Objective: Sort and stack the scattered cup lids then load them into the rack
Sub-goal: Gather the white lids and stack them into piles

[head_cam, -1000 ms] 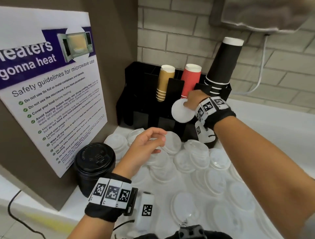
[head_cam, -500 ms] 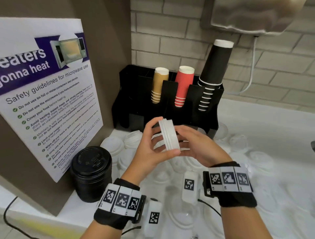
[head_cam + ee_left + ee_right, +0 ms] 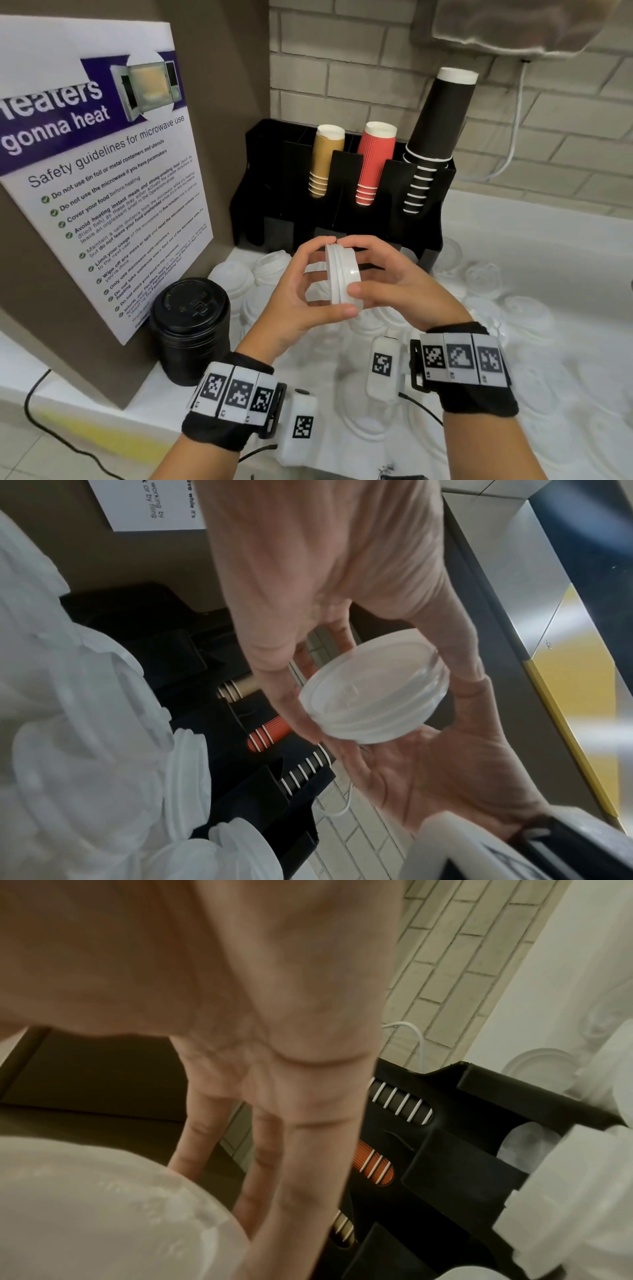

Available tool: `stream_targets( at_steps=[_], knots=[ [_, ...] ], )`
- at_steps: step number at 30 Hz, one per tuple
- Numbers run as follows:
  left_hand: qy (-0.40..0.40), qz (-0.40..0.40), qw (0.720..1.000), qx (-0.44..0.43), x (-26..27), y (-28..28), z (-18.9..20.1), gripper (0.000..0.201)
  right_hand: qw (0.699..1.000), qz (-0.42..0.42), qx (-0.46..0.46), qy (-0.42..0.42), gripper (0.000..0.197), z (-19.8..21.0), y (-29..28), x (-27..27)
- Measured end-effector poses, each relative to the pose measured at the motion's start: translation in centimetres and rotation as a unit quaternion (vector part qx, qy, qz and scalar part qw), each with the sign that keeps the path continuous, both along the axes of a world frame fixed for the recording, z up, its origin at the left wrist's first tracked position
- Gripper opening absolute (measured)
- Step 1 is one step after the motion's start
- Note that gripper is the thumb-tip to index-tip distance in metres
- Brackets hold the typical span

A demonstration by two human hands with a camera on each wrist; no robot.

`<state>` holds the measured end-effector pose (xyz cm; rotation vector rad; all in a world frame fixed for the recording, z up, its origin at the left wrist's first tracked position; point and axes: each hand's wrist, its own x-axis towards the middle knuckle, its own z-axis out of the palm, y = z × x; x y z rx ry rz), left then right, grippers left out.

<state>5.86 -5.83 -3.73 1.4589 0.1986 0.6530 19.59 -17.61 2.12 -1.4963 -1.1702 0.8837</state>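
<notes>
A small stack of white cup lids (image 3: 342, 272) stands on edge in the air in front of the black rack (image 3: 346, 192). My left hand (image 3: 310, 287) grips the stack from the left, thumb under its rim and fingers over the top. My right hand (image 3: 380, 279) holds it from the right, thumb on the rim. In the left wrist view the lid stack (image 3: 373, 685) sits between both hands. The right wrist view shows the stack (image 3: 103, 1213) at lower left beside my straight fingers (image 3: 308, 1150). Many loose white and clear lids (image 3: 496, 308) lie scattered on the counter below.
The rack holds stacks of tan cups (image 3: 325, 161), red cups (image 3: 373, 164) and black cups (image 3: 435, 137). A stack of black lids (image 3: 190, 329) stands at the left by a microwave safety poster (image 3: 102, 178). A brick wall is behind.
My right hand came back from the rack and joined my left hand. Both hands now hold the white lid stack together, a little tighter than half a second ago.
</notes>
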Motion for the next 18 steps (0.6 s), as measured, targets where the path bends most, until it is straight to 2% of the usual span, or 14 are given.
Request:
stream_targets(
  at_steps=[5,7,9,12,14,15,18],
  knots=[
    [-0.001,-0.009,1.000,0.000,0.1,-0.2,0.0,0.086,1.000,-0.008,0.007,-0.005,0.058,-0.2,0.1,0.0],
    [-0.003,0.012,1.000,0.000,0.2,-0.1,0.2,0.083,1.000,-0.025,0.000,0.004,0.064,-0.2,0.4,0.1],
    [-0.015,0.049,0.999,-0.004,0.3,0.2,0.7,0.080,0.997,-0.073,-0.010,-0.007,0.063,0.1,0.9,0.6],
    [-0.028,0.088,0.995,-0.022,0.0,1.6,1.9,0.079,0.982,-0.105,-0.049,-0.151,0.040,0.8,1.3,1.9],
    [-0.040,0.089,0.994,-0.038,-0.4,2.5,2.6,0.077,0.949,-0.024,-0.119,-0.291,0.038,0.7,1.3,2.4],
    [-0.047,0.084,0.994,-0.052,-0.5,2.9,2.8,0.075,0.921,0.037,-0.165,-0.350,0.041,0.6,1.2,2.2],
    [-0.054,0.066,0.991,-0.099,-0.9,3.1,3.1,0.069,0.832,0.196,-0.270,-0.443,0.052,-0.7,1.1,0.6]
  ],
)
